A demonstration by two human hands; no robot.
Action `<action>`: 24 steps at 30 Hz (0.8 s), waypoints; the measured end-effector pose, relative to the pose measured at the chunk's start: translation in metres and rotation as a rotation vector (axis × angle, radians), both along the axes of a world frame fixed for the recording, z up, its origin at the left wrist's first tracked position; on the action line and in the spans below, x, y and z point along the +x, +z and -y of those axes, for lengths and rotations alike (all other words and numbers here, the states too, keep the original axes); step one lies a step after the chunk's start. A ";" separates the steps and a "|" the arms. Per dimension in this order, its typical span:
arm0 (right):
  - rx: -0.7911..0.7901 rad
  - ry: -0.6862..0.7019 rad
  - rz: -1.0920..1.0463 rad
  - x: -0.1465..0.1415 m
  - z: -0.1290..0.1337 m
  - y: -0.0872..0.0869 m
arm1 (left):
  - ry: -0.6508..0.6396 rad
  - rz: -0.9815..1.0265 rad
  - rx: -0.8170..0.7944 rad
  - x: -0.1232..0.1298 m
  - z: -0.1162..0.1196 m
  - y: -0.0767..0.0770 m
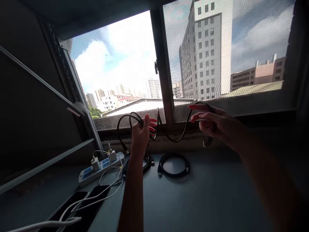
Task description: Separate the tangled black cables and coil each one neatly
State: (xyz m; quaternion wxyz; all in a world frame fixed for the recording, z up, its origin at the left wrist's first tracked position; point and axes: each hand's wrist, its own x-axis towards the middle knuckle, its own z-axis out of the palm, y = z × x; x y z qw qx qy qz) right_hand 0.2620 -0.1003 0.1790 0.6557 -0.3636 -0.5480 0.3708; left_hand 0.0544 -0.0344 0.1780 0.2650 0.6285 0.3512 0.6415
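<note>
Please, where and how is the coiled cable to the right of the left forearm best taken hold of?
Probably by the near rim of the coiled cable, pinched from above: it lies flat as a ring, its open middle leaves room for a thumb, and the plug at its left stays outside the grip.

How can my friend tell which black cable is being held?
Find the window. Before its lower edge, a black cable loops between the left hand and right hand. Unlike the two wound coils on the table, it hangs loose in the air.
</note>
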 end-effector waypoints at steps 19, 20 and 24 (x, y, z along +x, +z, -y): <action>0.348 -0.686 0.224 -0.013 0.008 0.002 | 0.284 -0.160 0.116 -0.009 0.008 0.001; 0.318 -0.679 0.193 -0.012 0.007 0.002 | 0.325 -0.185 0.147 -0.010 0.007 0.000; 0.272 -0.598 0.069 -0.007 0.002 0.002 | 0.441 -0.168 0.221 -0.010 0.013 0.002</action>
